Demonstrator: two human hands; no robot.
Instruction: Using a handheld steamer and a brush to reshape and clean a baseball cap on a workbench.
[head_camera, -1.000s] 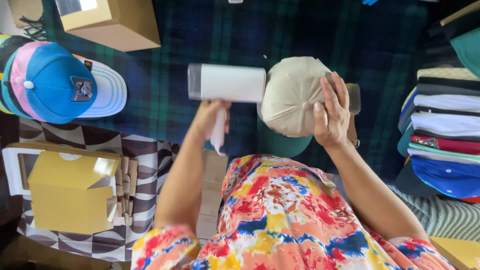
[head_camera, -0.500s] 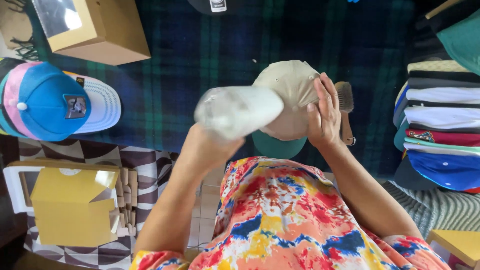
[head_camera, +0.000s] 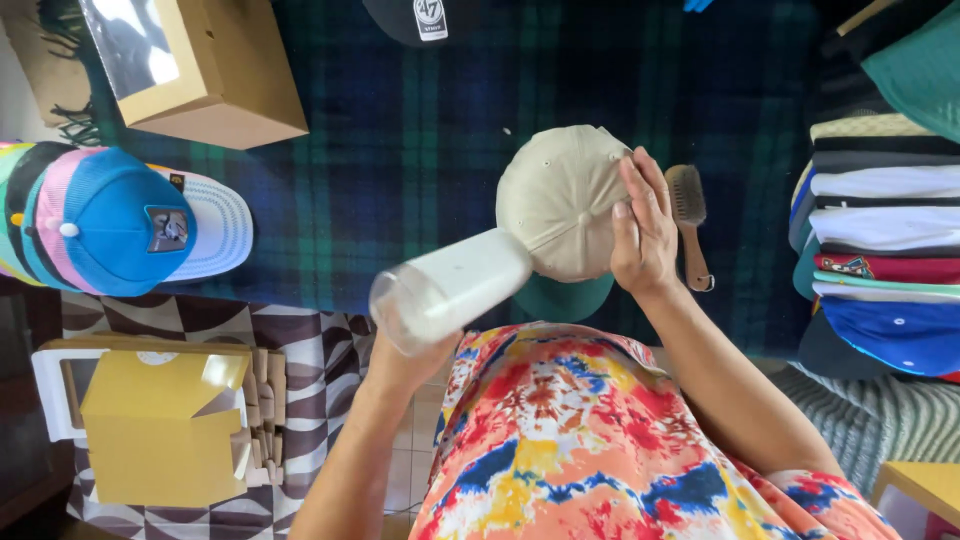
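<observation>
Two hands work over a dark plaid blanket (head_camera: 400, 150). At far left lies a stack of caps, topped by a blue cap (head_camera: 115, 220) with a white brim, and above it sits a tan cardboard box (head_camera: 215, 80) with a clear window. Below them, on a checkered cloth, stands a yellow folded box (head_camera: 160, 425).

Toward the middle, the left hand (head_camera: 420, 355) holds a clear bottle (head_camera: 450, 288) of white contents, tilted so that its far end points at the beige cap; the bottle hides most of the hand, so the set of its fingers cannot be told beyond a wrap around the near end. Just right of it, the beige cap (head_camera: 560, 200) sits crown up near the middle of the blanket, with a green underbrim showing below. The right hand (head_camera: 645, 235) rests flat against the cap's right side, fingers straight and pressed together. Beside that hand lies a wooden-handled brush (head_camera: 690, 215). At far right rises a pile of folded caps (head_camera: 885, 240) in many colours.
</observation>
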